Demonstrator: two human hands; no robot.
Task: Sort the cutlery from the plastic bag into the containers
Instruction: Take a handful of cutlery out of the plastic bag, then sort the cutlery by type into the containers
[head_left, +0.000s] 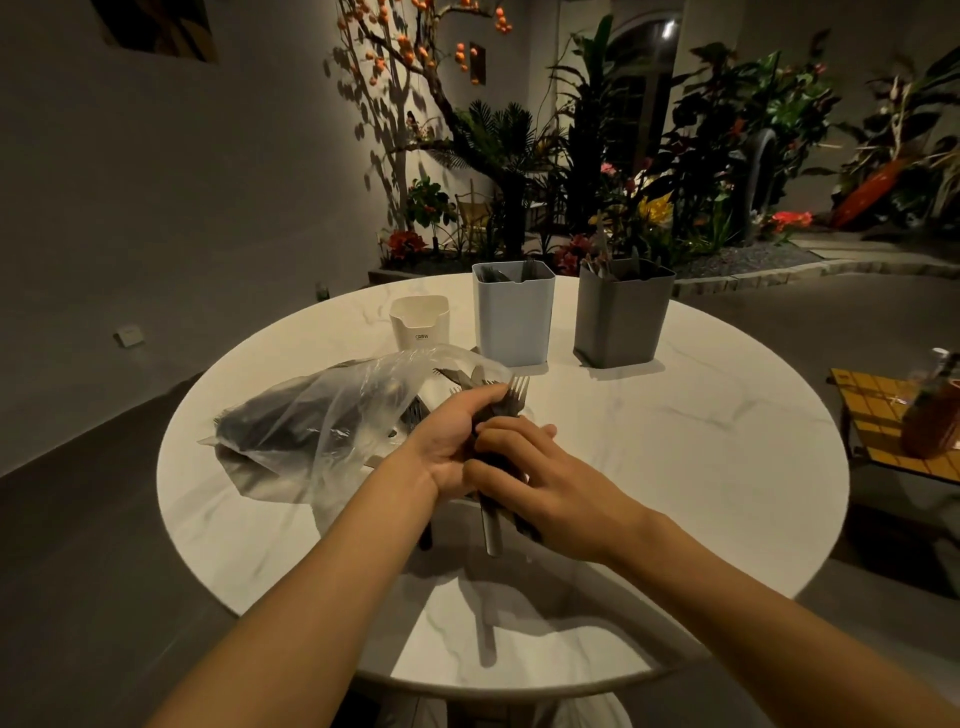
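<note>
My left hand (453, 441) grips a bundle of cutlery (493, 525) above the middle of the round table, fork tines (517, 388) pointing away and handles hanging down toward me. My right hand (540, 478) lies over the same bundle, its fingers pinching the pieces. A clear plastic bag (332, 415) with dark cutlery inside lies just left of my hands. At the far side stand a small white container (418, 322), a light blue container (513, 317) and a grey container (621, 317); cutlery stands in the blue and grey ones.
The white marble table (701, 467) reaches the frame's bottom edge. A yellow-tiled side table (883, 415) carrying a bottle stands at the right. Potted plants and flowers line the back of the room.
</note>
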